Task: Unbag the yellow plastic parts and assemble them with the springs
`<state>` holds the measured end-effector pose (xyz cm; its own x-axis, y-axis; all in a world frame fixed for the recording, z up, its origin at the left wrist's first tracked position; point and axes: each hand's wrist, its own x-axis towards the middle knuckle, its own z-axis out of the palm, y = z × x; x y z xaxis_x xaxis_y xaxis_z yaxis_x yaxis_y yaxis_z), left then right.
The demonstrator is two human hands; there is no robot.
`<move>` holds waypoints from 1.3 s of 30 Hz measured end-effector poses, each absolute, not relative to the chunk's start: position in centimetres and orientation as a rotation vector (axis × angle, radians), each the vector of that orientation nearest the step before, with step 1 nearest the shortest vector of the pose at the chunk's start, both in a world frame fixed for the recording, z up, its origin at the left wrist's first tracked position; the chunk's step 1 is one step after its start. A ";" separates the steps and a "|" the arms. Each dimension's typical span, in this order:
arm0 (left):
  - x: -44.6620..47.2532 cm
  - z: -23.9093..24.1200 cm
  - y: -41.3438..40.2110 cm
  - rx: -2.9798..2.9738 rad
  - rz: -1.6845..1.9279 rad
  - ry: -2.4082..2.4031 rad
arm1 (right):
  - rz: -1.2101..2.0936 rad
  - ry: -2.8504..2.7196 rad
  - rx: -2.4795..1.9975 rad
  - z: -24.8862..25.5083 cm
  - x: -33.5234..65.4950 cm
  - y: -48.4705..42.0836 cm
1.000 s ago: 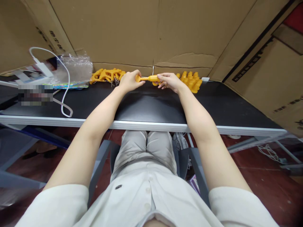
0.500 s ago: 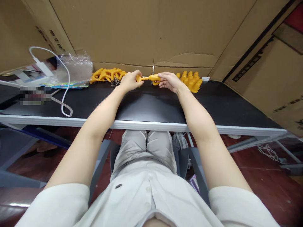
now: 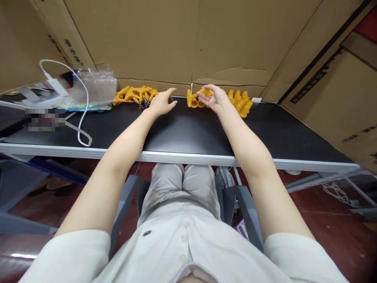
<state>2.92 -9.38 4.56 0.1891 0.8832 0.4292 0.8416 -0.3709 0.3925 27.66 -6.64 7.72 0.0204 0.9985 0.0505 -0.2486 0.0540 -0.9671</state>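
Observation:
My left hand (image 3: 162,103) hovers over the black tabletop, thumb and fingers apart, with nothing in it. Just left of it lies a pile of yellow branching plastic pieces (image 3: 134,94), with small metal springs or chains (image 3: 144,103) at its right end. My right hand (image 3: 217,99) is open, its fingers spread beside a few yellow plastic parts (image 3: 194,101) with round ends facing me. The fingers partly cover these parts; whether they touch them I cannot tell. Right of that hand, several yellow stepped cylindrical pieces (image 3: 240,103) lie side by side.
A tall cardboard sheet (image 3: 188,43) walls off the back of the black table (image 3: 188,133). At left are a clear plastic bag (image 3: 98,86), a white cable (image 3: 87,98) and flat packets. A small white block (image 3: 257,100) sits at the back right.
The yellow screw-like part held between both hands is out of them. Both hands have opened. Another round yellow end now shows beside the one near my right fingers.

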 end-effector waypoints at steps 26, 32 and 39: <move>3.5 4.7 -9.8 2.407 0.842 1.753 | -0.143 -2.521 -1.602 3.5 23.7 -4.4; 3.4 4.5 -9.5 2.406 0.858 1.732 | -0.217 -2.368 -1.618 5.7 25.1 -5.7; 3.0 4.3 -9.1 2.440 0.837 1.670 | -0.359 -1.960 -1.823 6.2 30.8 -5.2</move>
